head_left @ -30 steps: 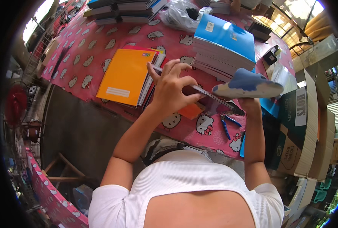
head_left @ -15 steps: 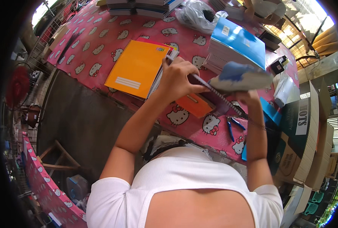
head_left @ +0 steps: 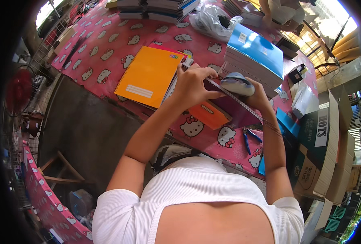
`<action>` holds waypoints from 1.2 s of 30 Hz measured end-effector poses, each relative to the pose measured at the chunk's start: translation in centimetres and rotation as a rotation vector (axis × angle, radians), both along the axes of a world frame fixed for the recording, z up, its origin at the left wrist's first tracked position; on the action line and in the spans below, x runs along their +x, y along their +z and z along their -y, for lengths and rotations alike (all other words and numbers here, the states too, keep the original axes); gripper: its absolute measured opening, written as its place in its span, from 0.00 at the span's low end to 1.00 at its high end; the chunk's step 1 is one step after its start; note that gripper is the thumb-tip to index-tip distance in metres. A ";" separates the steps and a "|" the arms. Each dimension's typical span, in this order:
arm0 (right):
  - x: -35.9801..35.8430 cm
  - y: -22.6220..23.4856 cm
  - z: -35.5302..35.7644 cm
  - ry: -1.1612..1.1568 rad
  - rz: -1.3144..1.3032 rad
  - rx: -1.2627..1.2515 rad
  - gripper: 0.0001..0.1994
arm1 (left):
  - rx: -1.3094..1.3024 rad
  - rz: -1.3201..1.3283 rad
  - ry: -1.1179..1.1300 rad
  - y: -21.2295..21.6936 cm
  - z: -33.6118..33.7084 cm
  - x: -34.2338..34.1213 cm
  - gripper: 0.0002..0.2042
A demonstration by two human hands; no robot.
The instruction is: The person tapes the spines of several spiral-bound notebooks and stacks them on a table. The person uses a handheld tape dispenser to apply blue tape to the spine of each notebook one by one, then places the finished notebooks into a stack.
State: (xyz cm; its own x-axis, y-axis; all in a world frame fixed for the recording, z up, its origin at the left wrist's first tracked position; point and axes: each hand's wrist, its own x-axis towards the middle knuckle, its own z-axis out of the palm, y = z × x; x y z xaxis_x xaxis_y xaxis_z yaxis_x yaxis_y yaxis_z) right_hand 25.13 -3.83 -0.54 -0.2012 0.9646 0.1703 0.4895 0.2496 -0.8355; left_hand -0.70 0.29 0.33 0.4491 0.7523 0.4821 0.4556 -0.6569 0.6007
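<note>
My left hand (head_left: 193,86) pinches the upper end of a dark purple notebook (head_left: 245,114), whose edge is lined with a spiral coil (head_left: 235,99). The coil's loose tail trails past the notebook's lower end, over my right forearm. Closed around a rounded blue and off-white object (head_left: 237,84), my right hand (head_left: 258,97) keeps it against or just above the coiled edge; its kind is unclear. Under the notebook's near side lies an orange booklet (head_left: 209,115). Blue-handled pliers (head_left: 248,140) rest on the table close to my right forearm.
Left of my hand, a yellow spiral notebook (head_left: 148,75) lies on others. A tall stack of blue notebooks (head_left: 255,51) stands behind my right hand. Farther back are a plastic bag (head_left: 211,22) and dark stacks (head_left: 160,10). An open cardboard box (head_left: 320,146) stands at right.
The blue and off-white object, blurred and higher to the right before, has moved left and down to the coiled edge. My left hand stays at the notebook's upper end.
</note>
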 end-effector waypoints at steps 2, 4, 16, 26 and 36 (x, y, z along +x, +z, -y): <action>0.0 0.7 -0.6 -0.089 -0.134 -0.166 0.27 | 0.023 -0.006 -0.004 -0.1 -0.2 -0.3 0.22; 0.0 0.6 -0.4 0.066 -0.342 -0.086 0.27 | 0.075 0.028 -0.006 -0.6 -0.8 -0.2 0.22; -2.0 2.5 -3.0 -0.015 0.080 -0.049 0.25 | 0.086 0.115 0.016 -1.0 -1.6 -1.2 0.21; -3.7 -0.7 -5.0 0.046 -0.060 -0.133 0.25 | -0.067 0.370 0.022 -2.2 -2.6 -1.4 0.23; -4.2 -1.7 -7.5 0.126 0.066 0.165 0.22 | -0.223 0.416 0.047 -2.7 -2.6 -2.7 0.27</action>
